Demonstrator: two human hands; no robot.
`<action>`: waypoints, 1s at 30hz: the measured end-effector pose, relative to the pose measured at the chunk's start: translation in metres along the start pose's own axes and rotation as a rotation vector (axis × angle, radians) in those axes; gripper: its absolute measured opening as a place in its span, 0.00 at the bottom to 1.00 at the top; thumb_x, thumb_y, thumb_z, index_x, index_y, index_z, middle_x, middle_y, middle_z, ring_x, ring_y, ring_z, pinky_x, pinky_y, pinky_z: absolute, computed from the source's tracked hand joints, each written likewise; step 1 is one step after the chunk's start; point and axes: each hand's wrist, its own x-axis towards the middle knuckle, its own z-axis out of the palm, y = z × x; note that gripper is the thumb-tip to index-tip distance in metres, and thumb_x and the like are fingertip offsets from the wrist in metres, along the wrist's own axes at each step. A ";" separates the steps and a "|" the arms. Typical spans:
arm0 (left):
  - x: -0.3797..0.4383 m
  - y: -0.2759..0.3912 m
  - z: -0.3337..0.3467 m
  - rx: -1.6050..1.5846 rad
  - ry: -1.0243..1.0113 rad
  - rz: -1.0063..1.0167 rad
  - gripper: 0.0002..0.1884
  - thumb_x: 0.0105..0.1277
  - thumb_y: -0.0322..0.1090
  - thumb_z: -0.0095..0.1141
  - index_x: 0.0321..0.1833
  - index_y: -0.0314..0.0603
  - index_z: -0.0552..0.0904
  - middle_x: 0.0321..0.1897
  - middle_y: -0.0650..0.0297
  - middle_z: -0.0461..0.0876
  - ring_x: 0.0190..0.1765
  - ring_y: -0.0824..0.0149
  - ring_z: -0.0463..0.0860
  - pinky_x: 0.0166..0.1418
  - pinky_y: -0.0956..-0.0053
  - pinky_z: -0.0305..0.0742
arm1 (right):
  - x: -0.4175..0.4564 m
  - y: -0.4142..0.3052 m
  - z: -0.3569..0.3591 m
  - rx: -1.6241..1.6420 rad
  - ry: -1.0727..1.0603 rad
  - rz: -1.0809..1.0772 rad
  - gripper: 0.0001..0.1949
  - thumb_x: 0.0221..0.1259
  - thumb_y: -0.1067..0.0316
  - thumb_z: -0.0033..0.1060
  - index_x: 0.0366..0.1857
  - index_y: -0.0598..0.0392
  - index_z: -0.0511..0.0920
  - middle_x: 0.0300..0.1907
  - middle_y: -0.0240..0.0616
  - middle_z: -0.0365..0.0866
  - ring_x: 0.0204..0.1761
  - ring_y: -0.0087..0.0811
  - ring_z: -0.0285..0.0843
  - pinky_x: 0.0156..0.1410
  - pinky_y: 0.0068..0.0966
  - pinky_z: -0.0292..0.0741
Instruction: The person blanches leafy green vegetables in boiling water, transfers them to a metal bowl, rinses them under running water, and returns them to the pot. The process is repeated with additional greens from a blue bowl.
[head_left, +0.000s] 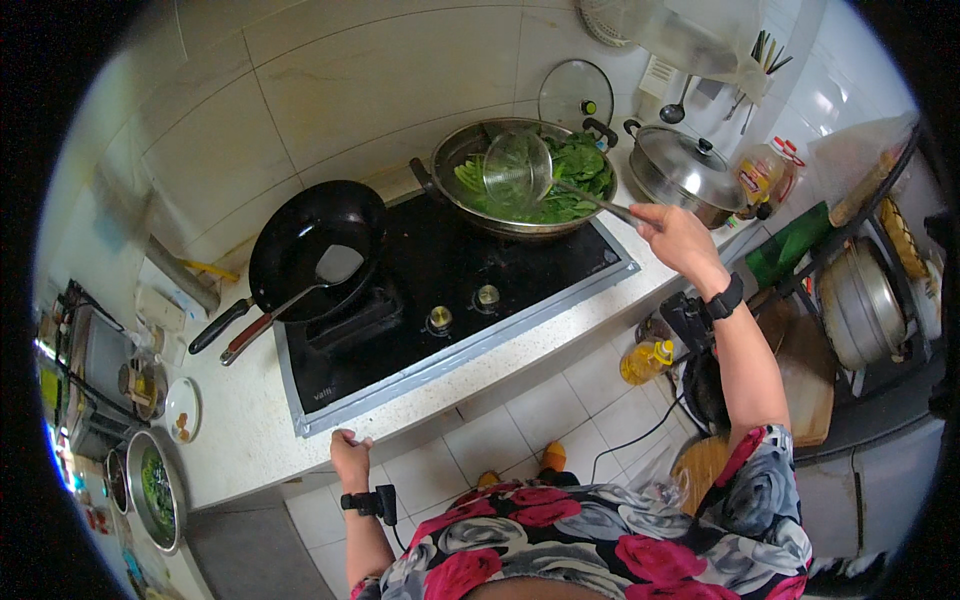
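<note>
My right hand (677, 238) grips the metal handle of a round wire-mesh skimmer (517, 171). The skimmer's bowl is over the leafy greens (589, 169) in a wide steel pan (510, 225) with two dark handles, on the back right of the cooktop. Some light green stems show to the left of the mesh. By the front edge of the pale countertop (247, 450), my left hand (350, 454) has its fingers curled, with nothing visible in it. Whether it touches the edge I cannot tell.
A black wok (289, 232) with a metal spatula (340, 264) in it occupies the cooktop's left side. A lidded steel pot (686, 169) stands right of the pan. A glass lid (574, 90) leans behind. Far left are a small plate (182, 409) and a steel bowl of greens (176, 517).
</note>
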 end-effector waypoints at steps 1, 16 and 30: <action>0.000 -0.002 -0.001 -0.006 0.005 -0.001 0.19 0.43 0.26 0.72 0.33 0.38 0.73 0.21 0.62 0.74 0.26 0.66 0.74 0.34 0.70 0.72 | 0.001 -0.006 0.000 0.000 0.020 0.001 0.16 0.59 0.61 0.54 0.52 0.44 0.80 0.43 0.44 0.83 0.47 0.46 0.79 0.51 0.37 0.75; 0.004 -0.007 0.002 -0.024 -0.026 -0.061 0.19 0.43 0.26 0.72 0.34 0.38 0.73 0.21 0.64 0.74 0.26 0.67 0.74 0.34 0.71 0.72 | 0.075 -0.046 0.061 -0.059 -0.127 0.032 0.18 0.60 0.63 0.53 0.55 0.45 0.78 0.48 0.48 0.80 0.52 0.45 0.78 0.57 0.37 0.73; 0.004 -0.005 0.001 0.005 -0.016 -0.034 0.19 0.44 0.27 0.72 0.34 0.38 0.73 0.21 0.62 0.74 0.26 0.65 0.74 0.34 0.70 0.73 | 0.070 -0.038 0.065 -0.077 -0.112 0.038 0.21 0.57 0.68 0.47 0.55 0.40 0.78 0.48 0.46 0.81 0.52 0.44 0.78 0.55 0.38 0.75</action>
